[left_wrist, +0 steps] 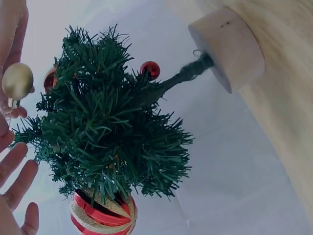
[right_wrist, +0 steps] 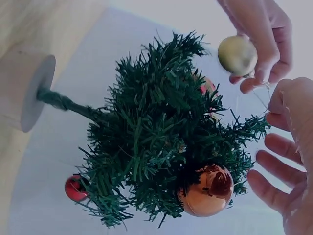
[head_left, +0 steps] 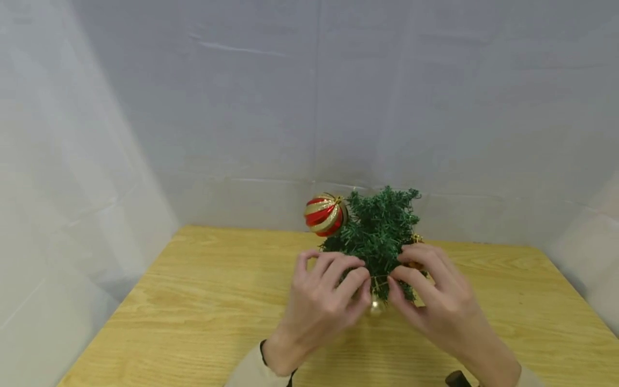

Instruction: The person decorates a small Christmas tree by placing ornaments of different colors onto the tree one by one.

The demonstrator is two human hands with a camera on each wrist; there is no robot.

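A small green artificial Christmas tree (head_left: 379, 226) stands upright between and just beyond my hands. My left hand (head_left: 331, 287) and my right hand (head_left: 442, 295) each pinch one side of a thin gold string loop (head_left: 380, 277), stretched between the fingertips. From this loop hangs a small gold ball ornament (right_wrist: 237, 55), near the front of the tree. The other fingers of both hands are bent loosely beside the branches. A large red-and-gold striped ball (head_left: 326, 215) is at the tree's left. At its right sits a shiny copper ball (right_wrist: 206, 190), partly behind my right hand in the head view.
The tree's round wooden base (left_wrist: 229, 49) rests on the wood-grain table (head_left: 203, 301). A small red ball (right_wrist: 77, 187) hangs low on the tree. Pale sheeting (head_left: 251, 118) rises behind the table. A dark rounded object (head_left: 456, 379) lies near my right wrist.
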